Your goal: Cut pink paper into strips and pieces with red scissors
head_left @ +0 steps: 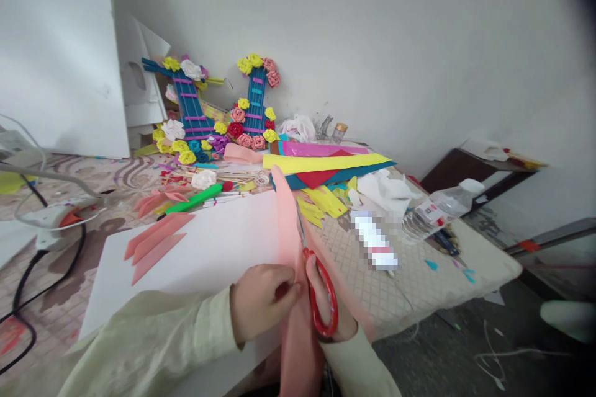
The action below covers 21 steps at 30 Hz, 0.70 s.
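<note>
My right hand (343, 321) grips a pair of red-handled scissors (332, 301), with fingers through the handle. The blades point away from me along the edge of a long salmon-pink strip of crepe paper (287, 217). Between thumb and fingers, my left hand (264, 299) pinches that strip just left of the scissors. The strip runs from the far side of a white board (218, 242) down toward my lap, and its lower part hangs over the near edge. Several cut pink pieces (156, 242) lie on the left of the board.
Two blue paper figures (255, 102) decorated with paper flowers lean at the wall. Coloured paper sheets (326, 163), a green tool (195, 198), a pixelated phone-like object (374, 240) and a clear plastic bottle (431, 214) lie around. A power strip (56, 223) with cables is at left.
</note>
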### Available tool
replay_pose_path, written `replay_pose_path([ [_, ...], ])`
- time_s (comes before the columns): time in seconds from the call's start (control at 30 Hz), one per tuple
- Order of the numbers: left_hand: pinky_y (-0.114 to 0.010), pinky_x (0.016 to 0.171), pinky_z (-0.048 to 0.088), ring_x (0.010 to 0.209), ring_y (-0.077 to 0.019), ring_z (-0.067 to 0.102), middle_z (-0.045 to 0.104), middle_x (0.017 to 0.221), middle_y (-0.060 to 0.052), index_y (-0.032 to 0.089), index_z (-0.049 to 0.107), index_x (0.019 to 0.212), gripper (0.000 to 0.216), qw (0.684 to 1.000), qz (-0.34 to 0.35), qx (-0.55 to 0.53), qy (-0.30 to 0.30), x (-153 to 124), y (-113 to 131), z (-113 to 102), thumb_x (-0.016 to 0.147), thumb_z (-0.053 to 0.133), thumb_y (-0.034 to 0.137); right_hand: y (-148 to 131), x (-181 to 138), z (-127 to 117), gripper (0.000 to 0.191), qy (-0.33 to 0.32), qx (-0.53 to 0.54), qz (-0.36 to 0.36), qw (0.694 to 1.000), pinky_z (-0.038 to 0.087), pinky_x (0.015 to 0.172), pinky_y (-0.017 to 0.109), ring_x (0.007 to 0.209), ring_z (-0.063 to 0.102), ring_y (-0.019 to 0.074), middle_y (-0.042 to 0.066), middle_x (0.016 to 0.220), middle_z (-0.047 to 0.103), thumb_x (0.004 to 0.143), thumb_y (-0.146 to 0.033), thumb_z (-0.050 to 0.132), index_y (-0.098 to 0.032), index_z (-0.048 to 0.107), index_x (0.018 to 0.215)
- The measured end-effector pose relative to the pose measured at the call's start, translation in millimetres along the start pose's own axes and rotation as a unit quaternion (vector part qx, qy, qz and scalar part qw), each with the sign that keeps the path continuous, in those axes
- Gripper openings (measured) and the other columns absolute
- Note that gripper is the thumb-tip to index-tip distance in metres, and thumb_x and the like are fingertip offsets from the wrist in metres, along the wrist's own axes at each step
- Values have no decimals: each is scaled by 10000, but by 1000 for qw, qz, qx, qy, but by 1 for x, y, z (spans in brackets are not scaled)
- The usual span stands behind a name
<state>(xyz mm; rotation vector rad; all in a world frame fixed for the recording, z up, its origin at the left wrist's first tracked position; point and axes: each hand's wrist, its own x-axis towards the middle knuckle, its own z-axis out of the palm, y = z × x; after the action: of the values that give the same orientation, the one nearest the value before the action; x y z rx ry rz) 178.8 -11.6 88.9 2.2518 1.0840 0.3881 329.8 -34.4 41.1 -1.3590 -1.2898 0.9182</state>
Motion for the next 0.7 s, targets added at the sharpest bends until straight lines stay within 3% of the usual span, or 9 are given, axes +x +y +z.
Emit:
replay_pose_path([
  [0.17,-248,519,261,507,-108,359,362,535,43,199,308,569,234,999,8,-30,-9,-4,2,-1,786,376,253,-5,1,-1,324,-17,-24,21,999,366,956,479,1132,487,234,86,1272,496,876,-342,489,-203,525,1167],
  [0.37,-242,516,267,505,-102,346,344,532,45,199,286,561,243,997,19,-68,-31,-6,4,-4,780,385,236,-13,2,-1,356,-11,-46,33,998,267,1021,521,1226,402,255,86,1325,460,865,-347,503,-196,523,1188],
  [0.57,-240,511,268,511,-104,343,357,537,42,201,291,568,257,996,22,-80,-33,-7,3,-4,799,382,268,-21,-1,1,495,18,-43,48,998,183,1110,381,1318,281,215,40,1371,435,830,-448,471,-206,501,1261],
  [0.7,-240,513,272,511,-103,341,358,541,43,200,307,576,253,996,24,-85,-34,-8,3,-4,806,380,277,-19,0,1,571,17,-27,64,997,246,1089,369,1298,324,223,48,1350,458,804,-485,475,-175,481,1283],
])
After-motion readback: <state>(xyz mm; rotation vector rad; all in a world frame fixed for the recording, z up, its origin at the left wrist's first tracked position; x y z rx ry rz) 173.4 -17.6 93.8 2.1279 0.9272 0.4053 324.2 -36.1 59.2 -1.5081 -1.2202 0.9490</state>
